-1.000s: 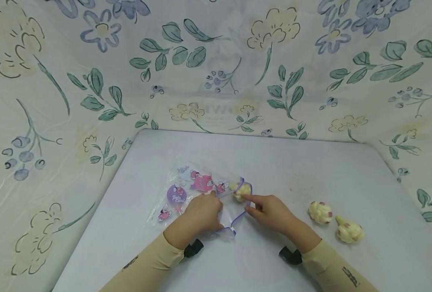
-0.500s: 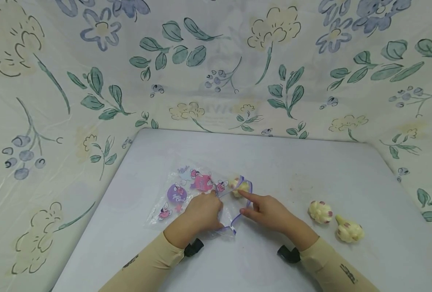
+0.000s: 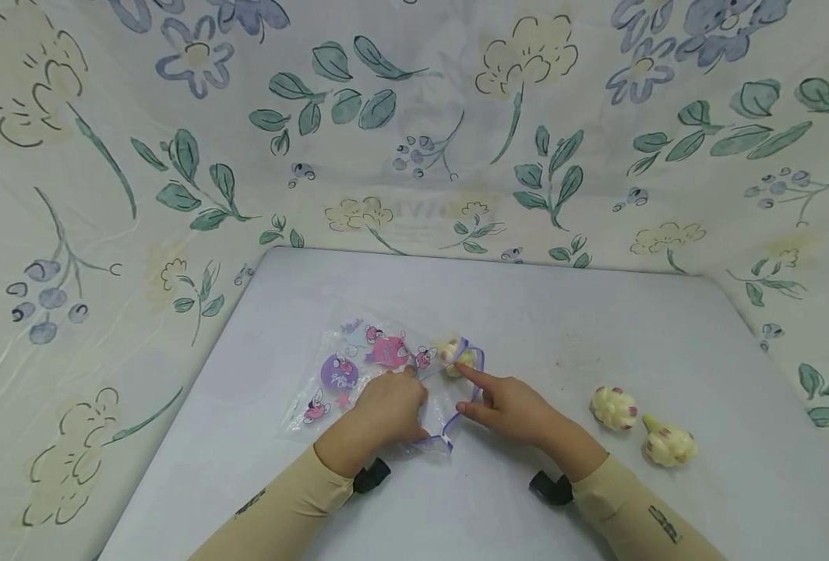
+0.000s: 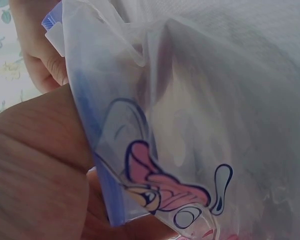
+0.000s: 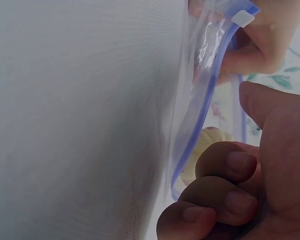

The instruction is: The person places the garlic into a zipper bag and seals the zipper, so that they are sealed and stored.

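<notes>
A clear zip bag (image 3: 340,397) with pink and purple prints lies flat, its blue-edged mouth spread toward the right. My left hand (image 3: 389,405) holds the bag at the mouth; some fingers are hidden behind the plastic in the left wrist view (image 4: 40,160). A garlic bulb (image 3: 449,354) sits just inside the far part of the mouth. My right hand (image 3: 516,405) has its index finger extended against the bulb. Its thumb is near the blue rim, and the other fingers are curled, with nothing in them, in the right wrist view (image 5: 290,155). The white slider (image 5: 242,19) sits at one mouth corner.
Two more garlic bulbs lie right of my right hand: a rounder one (image 3: 614,407) and one with a stem (image 3: 670,446). Small crumbs dot the white table (image 3: 527,304). A flowered sheet (image 3: 414,117) stands behind and along both sides.
My right hand has shifted slightly left, its index finger pushing the garlic bulb a little farther into the bag. The left hand and the two other bulbs have stayed put.
</notes>
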The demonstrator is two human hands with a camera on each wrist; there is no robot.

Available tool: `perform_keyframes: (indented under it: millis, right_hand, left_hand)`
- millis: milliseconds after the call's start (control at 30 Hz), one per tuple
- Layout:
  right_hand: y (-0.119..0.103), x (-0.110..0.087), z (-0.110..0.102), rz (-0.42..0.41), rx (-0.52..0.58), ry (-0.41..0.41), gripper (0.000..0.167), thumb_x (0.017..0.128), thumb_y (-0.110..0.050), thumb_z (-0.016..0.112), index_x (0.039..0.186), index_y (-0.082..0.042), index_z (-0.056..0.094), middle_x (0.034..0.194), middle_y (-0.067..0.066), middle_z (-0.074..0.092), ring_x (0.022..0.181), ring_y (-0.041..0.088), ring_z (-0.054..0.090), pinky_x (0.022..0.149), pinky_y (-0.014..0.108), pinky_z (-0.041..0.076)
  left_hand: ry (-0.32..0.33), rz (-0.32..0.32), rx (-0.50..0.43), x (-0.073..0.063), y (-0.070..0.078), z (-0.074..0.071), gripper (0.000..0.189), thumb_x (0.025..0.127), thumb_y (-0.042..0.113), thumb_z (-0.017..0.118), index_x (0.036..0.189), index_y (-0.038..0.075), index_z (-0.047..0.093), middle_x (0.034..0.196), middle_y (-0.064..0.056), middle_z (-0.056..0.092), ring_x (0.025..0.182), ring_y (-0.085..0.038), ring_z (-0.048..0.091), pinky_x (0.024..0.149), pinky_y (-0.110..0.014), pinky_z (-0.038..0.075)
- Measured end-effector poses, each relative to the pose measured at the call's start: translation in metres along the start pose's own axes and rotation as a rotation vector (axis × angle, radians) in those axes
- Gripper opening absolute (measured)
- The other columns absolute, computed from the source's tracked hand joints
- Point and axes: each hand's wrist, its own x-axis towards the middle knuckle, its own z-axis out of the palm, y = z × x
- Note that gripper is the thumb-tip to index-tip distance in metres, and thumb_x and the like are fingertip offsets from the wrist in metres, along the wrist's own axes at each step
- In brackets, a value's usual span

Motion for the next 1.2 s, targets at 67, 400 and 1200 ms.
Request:
perform_keyframes:
  millis: [67,400,1200]
  right_hand:
    - [0.0,0.0,0.0,0.001,0.001,-0.002,0.07,0.094,-0.046,0.068,0.156,-0.031,0.038,0.058,-0.008,0.045,0.053,0.007,0.039,0.052,0.024,0.035]
    - [0.001,0.001,0.0,-0.007,0.005,0.0,0.072,0.094,-0.047,0.068,0.156,-0.028,0.038,0.057,-0.008,0.045,0.052,0.006,0.039,0.051,0.024,0.034]
    - [0.029,-0.041,-0.016,-0.036,0.207,0.533,0.039,0.097,-0.015,0.067,0.135,-0.01,0.063,0.065,-0.005,0.049,0.055,0.005,0.041,0.047,0.023,0.037]
  left_hand:
    - [0.001,0.002,0.001,0.0,0.0,0.0,0.04,0.067,0.044,0.091,0.09,0.014,0.08,0.131,-0.021,0.066,0.095,-0.034,0.071,0.078,-0.045,0.059]
    - [0.003,0.005,0.009,0.002,0.001,0.0,0.042,0.067,0.045,0.091,0.092,0.014,0.08,0.132,-0.02,0.067,0.096,-0.034,0.071,0.079,-0.045,0.059]
    - [0.014,0.011,0.035,0.0,-0.001,0.001,0.039,0.066,0.047,0.091,0.08,0.014,0.076,0.126,-0.019,0.069,0.084,-0.029,0.068,0.071,-0.043,0.058]
